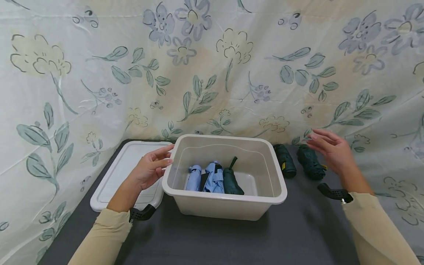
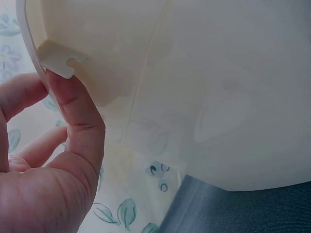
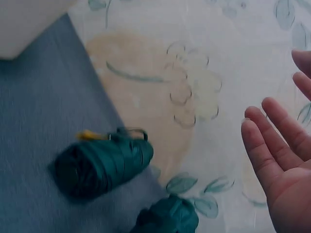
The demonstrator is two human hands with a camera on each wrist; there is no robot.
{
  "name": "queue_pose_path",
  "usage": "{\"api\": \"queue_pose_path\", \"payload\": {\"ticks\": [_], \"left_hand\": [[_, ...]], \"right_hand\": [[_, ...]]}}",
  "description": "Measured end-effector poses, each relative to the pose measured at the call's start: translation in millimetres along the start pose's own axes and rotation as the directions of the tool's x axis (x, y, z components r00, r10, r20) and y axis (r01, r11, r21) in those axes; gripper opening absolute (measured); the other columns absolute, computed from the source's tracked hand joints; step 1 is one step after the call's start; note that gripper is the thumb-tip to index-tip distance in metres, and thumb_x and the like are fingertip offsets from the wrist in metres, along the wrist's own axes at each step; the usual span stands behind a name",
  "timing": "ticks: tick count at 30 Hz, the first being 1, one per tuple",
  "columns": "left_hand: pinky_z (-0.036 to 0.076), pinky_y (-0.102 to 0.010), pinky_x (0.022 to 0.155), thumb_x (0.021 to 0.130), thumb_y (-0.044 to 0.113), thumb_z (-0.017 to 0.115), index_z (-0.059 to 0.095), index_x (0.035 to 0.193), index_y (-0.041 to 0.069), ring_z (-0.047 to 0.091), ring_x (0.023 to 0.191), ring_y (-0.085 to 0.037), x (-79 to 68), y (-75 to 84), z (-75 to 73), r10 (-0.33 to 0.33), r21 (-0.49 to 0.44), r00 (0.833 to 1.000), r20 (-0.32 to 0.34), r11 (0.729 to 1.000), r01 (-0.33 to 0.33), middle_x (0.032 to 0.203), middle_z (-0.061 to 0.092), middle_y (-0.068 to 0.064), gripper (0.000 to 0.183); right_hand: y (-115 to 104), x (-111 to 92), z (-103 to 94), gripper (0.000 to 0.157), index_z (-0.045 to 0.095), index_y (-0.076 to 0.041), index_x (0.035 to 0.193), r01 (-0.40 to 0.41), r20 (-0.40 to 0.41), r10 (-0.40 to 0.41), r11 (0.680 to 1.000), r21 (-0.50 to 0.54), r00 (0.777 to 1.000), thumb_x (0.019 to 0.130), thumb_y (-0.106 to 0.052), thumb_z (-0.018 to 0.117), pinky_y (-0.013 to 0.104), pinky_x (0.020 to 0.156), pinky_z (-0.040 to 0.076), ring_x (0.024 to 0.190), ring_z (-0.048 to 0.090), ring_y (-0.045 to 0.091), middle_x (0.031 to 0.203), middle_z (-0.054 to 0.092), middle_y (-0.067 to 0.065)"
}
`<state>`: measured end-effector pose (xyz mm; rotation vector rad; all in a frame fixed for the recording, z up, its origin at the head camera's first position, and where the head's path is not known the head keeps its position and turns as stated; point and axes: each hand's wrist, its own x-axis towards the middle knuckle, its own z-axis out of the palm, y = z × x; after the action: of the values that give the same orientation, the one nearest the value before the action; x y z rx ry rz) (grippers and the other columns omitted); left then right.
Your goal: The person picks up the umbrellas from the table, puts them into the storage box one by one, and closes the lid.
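"Where's the tub?"

"The tub (image 1: 218,208) stands on the table (image 1: 205,243), in the middle."

"What's in it?"

"Three things side by side, toward its left: a light blue roll (image 1: 194,178), a blue bundle (image 1: 215,180) with black showing, and a dark green pouch (image 1: 232,182), its loop sticking up."

"Anyone holding it?"

"The left hand (image 1: 150,167) pinches the tub's left rim between thumb and fingers."

"And the right hand (image 1: 334,149)?"

"Its fingers stretch out loosely, slightly parted. It hovers near the outer green bundle (image 1: 310,162), apart from it. The inner green bundle (image 1: 285,161) lies between that one and the tub."

"On the other side?"

"A white lid (image 1: 120,171), lying flat. Behind everything hangs a flowered cloth (image 1: 212,66)."
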<state>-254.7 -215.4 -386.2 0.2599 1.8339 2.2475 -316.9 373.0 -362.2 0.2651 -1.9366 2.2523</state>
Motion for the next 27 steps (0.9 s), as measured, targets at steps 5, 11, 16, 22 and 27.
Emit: {"api": "queue_pose_path", "payload": {"ticks": [5,11,16,22,27], "left_hand": [[0.062,-0.031,0.087,0.101,0.004,0.062,0.033,0.160,0.008,0.073,0.099,-0.012,-0.4,-0.9,-0.2,0.005,-0.003,1.000,0.006,1.000,-0.005,0.115,0.066,-0.002,0.066],[0.062,-0.032,0.088,0.101,0.005,0.062,0.034,0.160,0.008,0.073,0.100,-0.013,-0.8,-2.7,-1.7,0.011,0.004,1.000,0.004,1.000,-0.011,0.116,0.066,-0.002,0.066],[0.062,-0.032,0.087,0.101,0.005,0.062,0.035,0.160,0.008,0.073,0.098,-0.013,-0.3,-4.5,-1.8,0.014,-0.003,1.000,0.010,1.000,-0.014,0.115,0.066,-0.003,0.065],[0.062,-0.033,0.087,0.101,0.005,0.062,0.035,0.160,0.008,0.073,0.097,-0.013,-0.7,-5.1,-2.2,0.015,-0.007,1.000,0.007,1.000,-0.015,0.114,0.066,-0.003,0.065],[0.062,-0.034,0.086,0.101,0.005,0.062,0.035,0.160,0.008,0.074,0.097,-0.014,-1.0,-5.5,-2.9,0.023,-0.005,1.000,0.006,1.000,-0.022,0.114,0.066,-0.003,0.065]], "right_hand": [[6.6,1.2,-10.0,0.037,0.068,-0.014,0.131,0.003,-0.056,-0.008,0.997,-0.082,0.998,0.094,-0.014,0.073,0.017,0.080,0.060,0.091,0.076,0.007,0.105,0.077,-0.012],[16.2,3.0,-22.0,0.036,0.068,-0.015,0.132,-0.002,-0.054,-0.006,0.988,-0.156,0.999,0.096,-0.013,0.071,0.014,0.079,0.058,0.090,0.075,0.003,0.102,0.077,-0.015],[29.1,4.7,-36.9,0.049,0.060,-0.017,0.144,-0.047,-0.107,0.014,0.949,-0.311,0.994,0.097,-0.021,0.071,0.008,0.075,0.056,0.088,0.072,-0.006,0.100,0.073,-0.025],[49.1,7.5,-52.1,0.060,0.056,-0.019,0.148,-0.128,-0.198,0.022,0.829,-0.544,0.980,0.095,-0.042,0.071,0.004,0.074,0.050,0.092,0.062,-0.016,0.099,0.062,-0.038],[61.0,6.1,-60.8,0.067,0.056,-0.025,0.148,-0.204,-0.247,0.046,0.719,-0.665,0.968,0.091,-0.057,0.068,0.030,0.101,0.053,0.103,0.050,-0.016,0.102,0.056,-0.040]]}}
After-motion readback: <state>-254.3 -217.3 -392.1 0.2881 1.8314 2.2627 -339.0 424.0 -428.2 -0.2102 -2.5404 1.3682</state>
